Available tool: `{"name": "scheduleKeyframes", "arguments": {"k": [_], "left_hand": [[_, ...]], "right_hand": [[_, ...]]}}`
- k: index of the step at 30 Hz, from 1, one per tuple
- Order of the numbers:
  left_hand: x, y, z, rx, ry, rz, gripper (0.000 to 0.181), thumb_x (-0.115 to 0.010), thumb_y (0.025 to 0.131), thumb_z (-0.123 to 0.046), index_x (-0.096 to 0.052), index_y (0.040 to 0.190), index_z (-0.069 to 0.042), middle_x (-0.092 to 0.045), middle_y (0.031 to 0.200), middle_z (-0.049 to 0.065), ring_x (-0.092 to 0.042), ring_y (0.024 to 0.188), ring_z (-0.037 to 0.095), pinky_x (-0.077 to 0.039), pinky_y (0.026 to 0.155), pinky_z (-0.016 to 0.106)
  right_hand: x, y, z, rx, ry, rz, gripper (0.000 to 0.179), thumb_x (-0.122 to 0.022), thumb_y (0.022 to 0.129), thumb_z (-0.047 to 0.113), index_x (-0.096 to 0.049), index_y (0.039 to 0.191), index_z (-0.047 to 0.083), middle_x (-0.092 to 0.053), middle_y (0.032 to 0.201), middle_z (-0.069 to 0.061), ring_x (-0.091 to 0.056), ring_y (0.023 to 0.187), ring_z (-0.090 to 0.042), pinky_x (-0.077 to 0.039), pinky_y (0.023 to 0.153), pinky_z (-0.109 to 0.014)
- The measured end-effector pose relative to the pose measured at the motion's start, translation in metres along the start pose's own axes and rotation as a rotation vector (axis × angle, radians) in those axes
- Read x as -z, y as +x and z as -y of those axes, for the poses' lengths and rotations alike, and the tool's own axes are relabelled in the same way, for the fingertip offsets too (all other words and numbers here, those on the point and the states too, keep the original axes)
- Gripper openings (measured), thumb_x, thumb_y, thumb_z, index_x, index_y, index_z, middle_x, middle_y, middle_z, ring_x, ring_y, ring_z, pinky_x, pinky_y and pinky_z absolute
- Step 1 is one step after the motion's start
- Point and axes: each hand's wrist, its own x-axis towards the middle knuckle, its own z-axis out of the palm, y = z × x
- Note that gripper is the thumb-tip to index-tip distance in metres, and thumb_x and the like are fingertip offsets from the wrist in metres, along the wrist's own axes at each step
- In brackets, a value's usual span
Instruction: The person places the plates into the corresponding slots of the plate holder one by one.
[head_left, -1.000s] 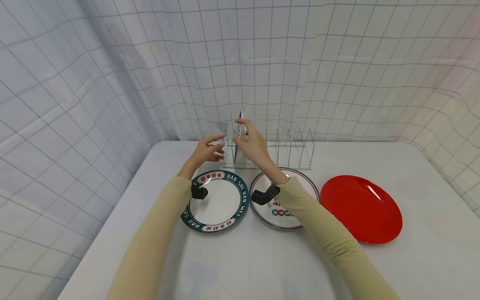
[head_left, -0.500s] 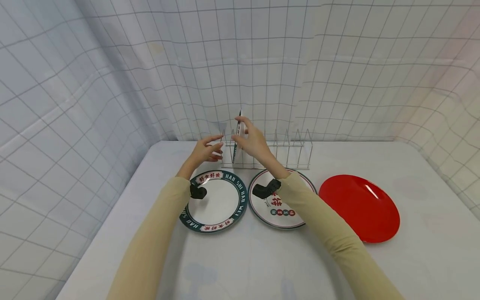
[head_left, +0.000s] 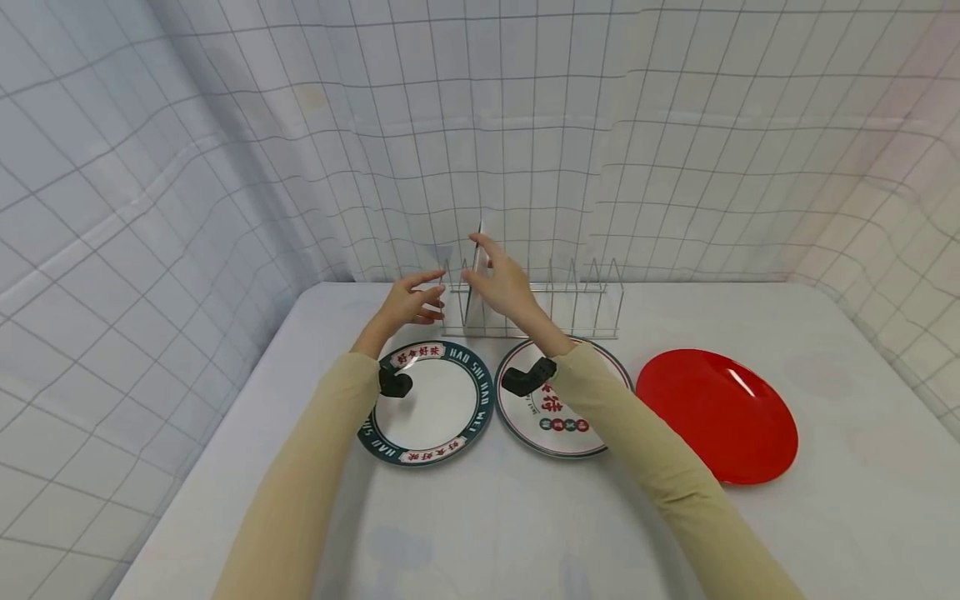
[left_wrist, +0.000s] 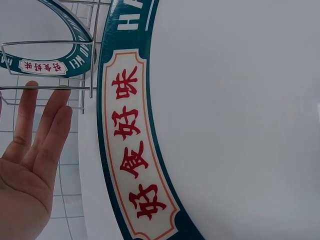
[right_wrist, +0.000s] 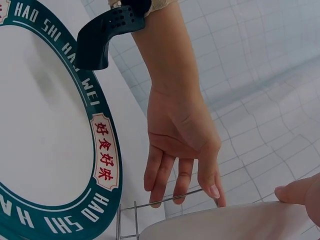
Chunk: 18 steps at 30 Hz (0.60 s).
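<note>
A wire plate rack [head_left: 570, 289] stands at the back of the white table. In its left part a round plate [head_left: 472, 302] stands on edge, leaning slightly; the left wrist view shows this plate's green lettered rim [left_wrist: 45, 69]. My right hand [head_left: 506, 285] holds the plate near its top, index finger and thumb at its edge; most of that hand is out of the right wrist view, where only the thumb [right_wrist: 300, 193] and the plate's pale edge [right_wrist: 225, 222] show. My left hand [head_left: 408, 302] rests its outstretched fingertips at the rack's left end wires.
Flat in front of the rack lie a white plate with a green lettered rim [head_left: 431, 408] and a white plate with red characters [head_left: 555, 417]. A red plate [head_left: 723, 417] lies further right. White grid-patterned cloth [head_left: 525, 125] hangs behind and beside the table.
The standing plate has turned slightly, so its lettered rim no longer shows in the head view. Both hands keep nearly the same place; the whole view has shifted a little.
</note>
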Motion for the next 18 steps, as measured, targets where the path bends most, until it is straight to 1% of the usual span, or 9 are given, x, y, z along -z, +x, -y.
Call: {"name": "scheduleKeyframes", "arguments": {"k": [1, 4, 7, 10, 11, 14, 17, 18], "left_hand": [[0.000, 0.000, 0.000, 0.001, -0.004, -0.001, 0.048, -0.052, 0.100, -0.032, -0.043, 0.146, -0.021, -0.063, 0.117, 0.028, -0.072, 0.084, 0.024, -0.059, 0.076, 0.035], [0.000, 0.001, 0.000, 0.001, -0.016, 0.002, 0.049, -0.052, 0.100, -0.032, -0.043, 0.146, -0.020, -0.062, 0.118, 0.029, -0.072, 0.083, 0.022, -0.059, 0.074, 0.033], [0.001, 0.001, 0.001, 0.002, -0.032, 0.004, 0.049, -0.053, 0.099, -0.031, -0.043, 0.146, -0.020, -0.061, 0.118, 0.029, -0.072, 0.081, 0.021, -0.059, 0.072, 0.031], [0.001, 0.002, 0.002, 0.002, -0.052, 0.003, 0.048, -0.053, 0.099, -0.030, -0.044, 0.145, -0.020, -0.062, 0.116, 0.030, -0.072, 0.078, 0.018, -0.058, 0.070, 0.029], [0.002, 0.003, 0.003, 0.001, -0.052, 0.003, 0.048, -0.053, 0.099, -0.030, -0.044, 0.145, -0.020, -0.062, 0.116, 0.030, -0.072, 0.077, 0.018, -0.058, 0.069, 0.029], [0.001, 0.003, 0.003, 0.004, -0.060, 0.003, 0.048, -0.054, 0.099, -0.030, -0.044, 0.145, -0.021, -0.062, 0.116, 0.030, -0.071, 0.075, 0.016, -0.058, 0.069, 0.028], [0.001, 0.003, 0.002, 0.008, -0.051, 0.011, 0.049, -0.053, 0.099, -0.031, -0.043, 0.146, -0.020, -0.061, 0.117, 0.030, -0.071, 0.075, 0.014, -0.058, 0.070, 0.028], [0.001, 0.003, 0.002, 0.011, -0.052, 0.012, 0.049, -0.053, 0.099, -0.031, -0.043, 0.146, -0.020, -0.061, 0.117, 0.030, -0.071, 0.074, 0.014, -0.058, 0.070, 0.029]], "right_hand": [[0.000, 0.000, -0.001, 0.004, -0.003, 0.004, 0.062, -0.058, 0.096, 0.027, -0.030, 0.151, 0.026, -0.047, 0.146, -0.014, -0.054, 0.125, -0.032, -0.054, 0.078, -0.047], [0.000, 0.000, -0.003, 0.014, 0.004, 0.027, 0.065, -0.059, 0.096, 0.026, -0.026, 0.152, 0.027, -0.041, 0.151, -0.010, -0.052, 0.128, -0.031, -0.054, 0.082, -0.048], [0.001, -0.001, -0.006, 0.029, 0.052, 0.058, 0.069, -0.060, 0.095, 0.024, -0.023, 0.153, 0.028, -0.033, 0.156, -0.007, -0.052, 0.127, -0.033, -0.054, 0.086, -0.047], [0.003, -0.005, -0.009, 0.055, 0.098, 0.100, 0.071, -0.060, 0.095, 0.022, -0.020, 0.154, 0.029, -0.028, 0.158, -0.008, -0.056, 0.123, -0.036, -0.054, 0.089, -0.046], [0.004, -0.007, -0.010, 0.074, 0.102, 0.105, 0.072, -0.060, 0.095, 0.022, -0.019, 0.154, 0.029, -0.029, 0.157, -0.010, -0.058, 0.120, -0.036, -0.054, 0.089, -0.045], [0.007, -0.011, -0.013, 0.114, 0.102, 0.132, 0.072, -0.058, 0.095, 0.022, -0.017, 0.155, 0.026, -0.026, 0.158, -0.012, -0.057, 0.120, -0.037, -0.054, 0.090, -0.044], [0.012, -0.017, -0.014, 0.141, 0.096, 0.136, 0.074, -0.058, 0.095, 0.018, -0.016, 0.155, 0.023, -0.023, 0.159, -0.012, -0.054, 0.123, -0.041, -0.053, 0.090, -0.048], [0.014, -0.018, -0.015, 0.137, 0.101, 0.142, 0.074, -0.058, 0.095, 0.018, -0.015, 0.155, 0.022, -0.020, 0.160, -0.011, -0.052, 0.125, -0.042, -0.052, 0.092, -0.050]]}}
